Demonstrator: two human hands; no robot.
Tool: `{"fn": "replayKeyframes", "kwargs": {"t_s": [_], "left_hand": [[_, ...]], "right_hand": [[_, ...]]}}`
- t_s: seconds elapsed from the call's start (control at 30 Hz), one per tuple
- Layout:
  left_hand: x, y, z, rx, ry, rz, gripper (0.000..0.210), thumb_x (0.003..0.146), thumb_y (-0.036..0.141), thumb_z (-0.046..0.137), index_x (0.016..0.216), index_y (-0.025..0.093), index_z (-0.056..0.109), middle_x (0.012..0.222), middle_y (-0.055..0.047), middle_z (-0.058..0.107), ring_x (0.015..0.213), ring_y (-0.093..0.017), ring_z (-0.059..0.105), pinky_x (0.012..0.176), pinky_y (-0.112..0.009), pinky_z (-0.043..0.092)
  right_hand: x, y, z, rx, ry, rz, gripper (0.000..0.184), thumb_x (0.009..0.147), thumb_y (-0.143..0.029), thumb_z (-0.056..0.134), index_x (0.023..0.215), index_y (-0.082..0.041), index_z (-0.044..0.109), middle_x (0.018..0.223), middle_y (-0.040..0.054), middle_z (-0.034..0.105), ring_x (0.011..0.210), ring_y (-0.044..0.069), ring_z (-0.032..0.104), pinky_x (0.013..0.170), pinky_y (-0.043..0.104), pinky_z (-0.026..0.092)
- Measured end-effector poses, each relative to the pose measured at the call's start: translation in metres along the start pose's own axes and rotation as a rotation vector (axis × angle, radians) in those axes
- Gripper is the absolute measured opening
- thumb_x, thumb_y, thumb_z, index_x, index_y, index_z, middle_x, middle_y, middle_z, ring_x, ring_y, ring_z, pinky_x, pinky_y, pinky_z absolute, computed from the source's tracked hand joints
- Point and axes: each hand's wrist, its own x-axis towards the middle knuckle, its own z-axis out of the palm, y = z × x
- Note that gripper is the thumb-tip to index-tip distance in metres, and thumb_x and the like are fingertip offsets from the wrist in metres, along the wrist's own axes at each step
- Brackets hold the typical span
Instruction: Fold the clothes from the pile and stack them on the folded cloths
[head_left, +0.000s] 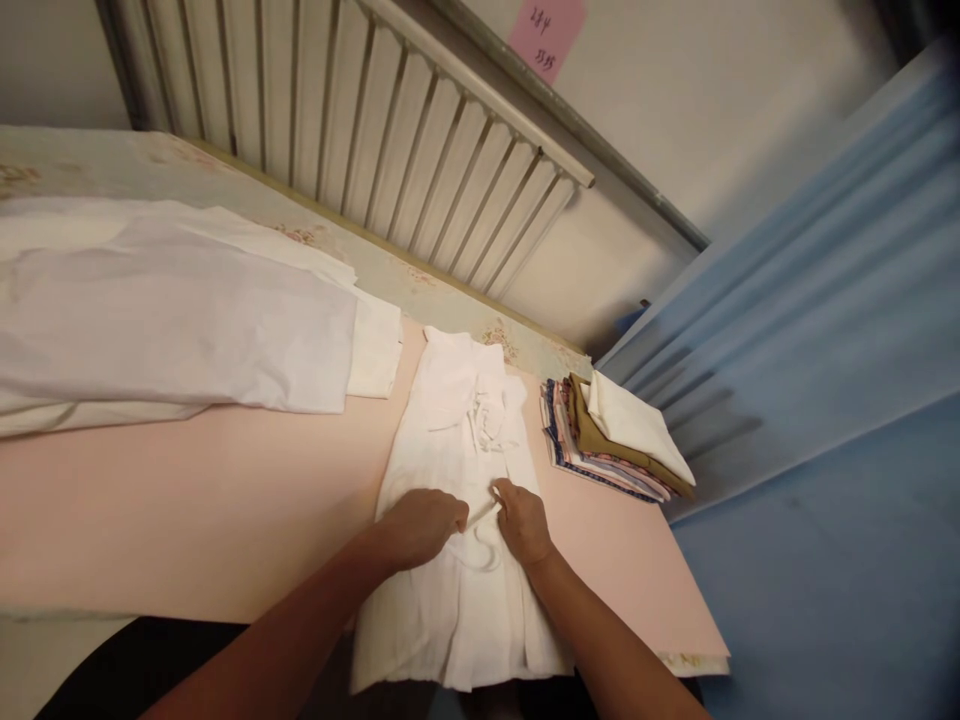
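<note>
A white garment [427, 470] lies lengthwise on the pink-covered table, its lower end hanging near the front edge. Its upper part is folded, with a bunch of white ties or ruffles [489, 425] near the middle. Over its centre, my left hand [426, 525] is closed on one end of a narrow white fabric tie [482, 516]. My right hand [521, 515] pinches the same tie a little to the right, so a short piece stretches between the two hands. A loose loop of the tie curls on the cloth just below them.
White and pale grey garments [187, 310] lie stacked at the left. A folded pile of clothes [619, 440], white and olive on top, sits to the right. Behind the table [247, 500] stands a radiator [420, 140]. A blue curtain [825, 300] hangs along the right side.
</note>
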Motion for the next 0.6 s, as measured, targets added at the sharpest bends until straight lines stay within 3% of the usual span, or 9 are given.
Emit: {"fn": "replayKeyframes", "kwargs": {"t_s": [0.23,0.6], "left_hand": [[-0.0022,0.0015,-0.0027,0.018,-0.027,0.013,0.025,0.088,0.025,0.04,0.086,0.025,0.065,0.087,-0.003,0.071,0.078,-0.022,0.062,0.065,-0.031,0.037],[-0.0066,0.0041,-0.0053,0.008,-0.084,-0.004,0.027,0.088,0.027,0.039,0.089,0.026,0.066,0.091,-0.001,0.072,0.082,-0.021,0.062,0.069,-0.031,0.039]], "right_hand": [[-0.0003,0.0004,0.0025,0.023,0.04,0.011,0.025,0.087,-0.009,0.044,0.102,-0.018,0.062,0.065,0.0007,0.061,0.059,0.015,0.055,0.056,0.024,0.033],[0.0014,-0.0021,0.0037,0.01,0.078,0.046,0.023,0.094,-0.016,0.04,0.098,-0.017,0.062,0.062,0.0009,0.06,0.055,0.014,0.053,0.056,0.024,0.031]]}}
